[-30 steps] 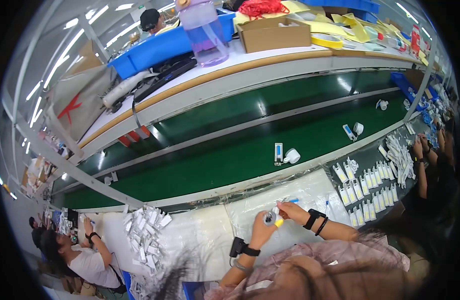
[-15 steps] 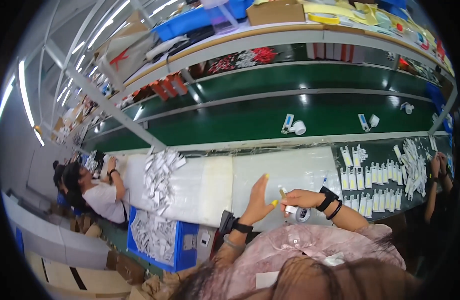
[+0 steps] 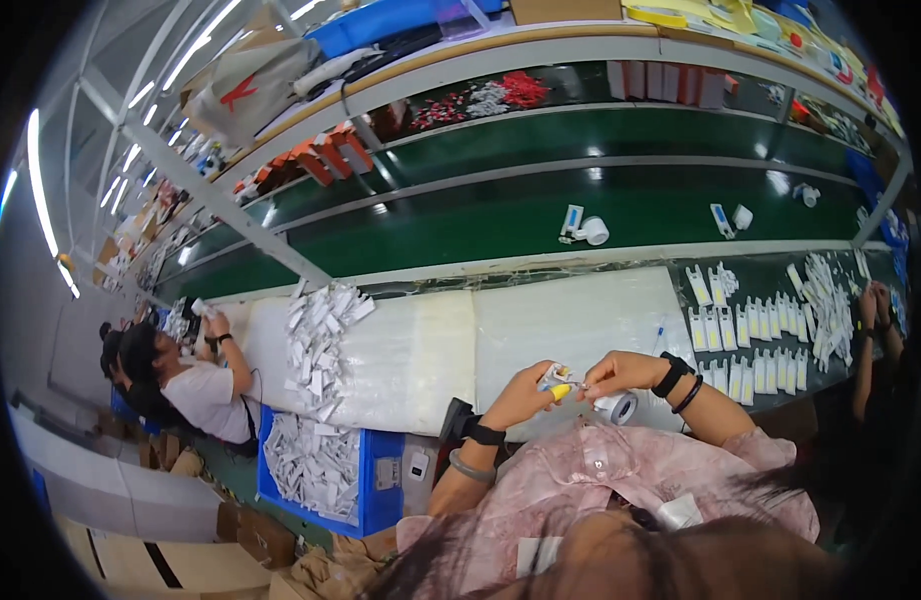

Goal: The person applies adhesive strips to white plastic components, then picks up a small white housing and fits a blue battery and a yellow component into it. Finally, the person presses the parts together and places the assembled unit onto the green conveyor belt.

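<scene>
My left hand (image 3: 521,398) is closed in front of my chest, its yellow-covered fingertips pinching a small whitish piece (image 3: 555,377). Close beside it, my right hand (image 3: 624,373) has thumb and forefinger pinched together at that piece's right side; what lies between them is too small to make out. Under the right hand's curled fingers sits a white round part (image 3: 618,405) with a grey face, held against the palm. Below both hands is a pale, plastic-covered work surface (image 3: 571,310).
Rows of white panels with yellow strips (image 3: 746,328) stand at right, beside a heap of white pieces (image 3: 829,310). More white pieces (image 3: 321,335) lie at left above a filled blue bin (image 3: 381,490). A green conveyor (image 3: 431,235) runs behind. Co-workers flank me, one in a white shirt (image 3: 203,388).
My left hand, spread before, has closed on the small whitish piece. My right hand has moved slightly up, and both hands now meet. The view has shifted a little.
</scene>
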{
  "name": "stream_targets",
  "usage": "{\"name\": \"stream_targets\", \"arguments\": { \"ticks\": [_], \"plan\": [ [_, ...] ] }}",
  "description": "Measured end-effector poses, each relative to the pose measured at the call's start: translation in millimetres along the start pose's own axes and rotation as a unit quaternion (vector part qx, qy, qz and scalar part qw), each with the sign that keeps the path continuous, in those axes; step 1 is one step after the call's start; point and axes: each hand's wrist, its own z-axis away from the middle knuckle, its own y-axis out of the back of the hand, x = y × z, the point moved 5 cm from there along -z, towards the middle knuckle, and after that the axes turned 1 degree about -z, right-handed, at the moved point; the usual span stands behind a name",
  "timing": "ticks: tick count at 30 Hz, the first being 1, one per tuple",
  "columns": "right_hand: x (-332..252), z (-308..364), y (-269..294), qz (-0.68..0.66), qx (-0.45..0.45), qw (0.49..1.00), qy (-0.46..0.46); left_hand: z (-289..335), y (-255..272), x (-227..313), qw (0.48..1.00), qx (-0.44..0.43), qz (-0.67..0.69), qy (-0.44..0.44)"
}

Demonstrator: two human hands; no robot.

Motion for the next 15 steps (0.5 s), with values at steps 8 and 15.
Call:
{"name": "stream_targets", "arguments": {
  "ticks": [8, 15],
  "plan": [
    [-17.9, -17.8, -9.1, 0.238, 0.285, 0.919, 0.130, 0.0, 32.4, 22.5, 0.999, -0.042, -0.025, -0.008],
    [-16.5, -26.9, -25.5, -0.119, 0.213, 0.963, 0.118, -24.3, 51.7, 32.7, 0.992, -0.012, -0.092, -0.085]
  ]
}}
